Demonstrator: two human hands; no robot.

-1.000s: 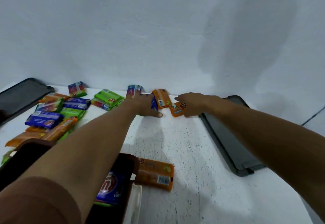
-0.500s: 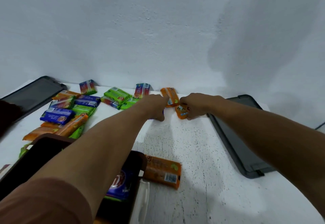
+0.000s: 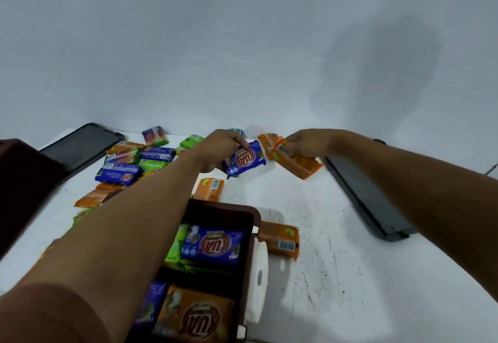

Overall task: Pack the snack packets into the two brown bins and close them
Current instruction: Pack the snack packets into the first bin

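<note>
Now, left grip (image 3: 223, 148): blue packet (image 3: 245, 160) pinched.
Right grip (image 3: 304, 144): orange packets (image 3: 299, 163) held, perhaps two.
Handling: light, slippery; best taken by edges.

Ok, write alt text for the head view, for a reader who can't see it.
A person's left hand grips a blue snack packet and the right hand grips orange packets above a white table. Closer in, an open brown bin holds several packets; loose packets lie at the left.
</note>
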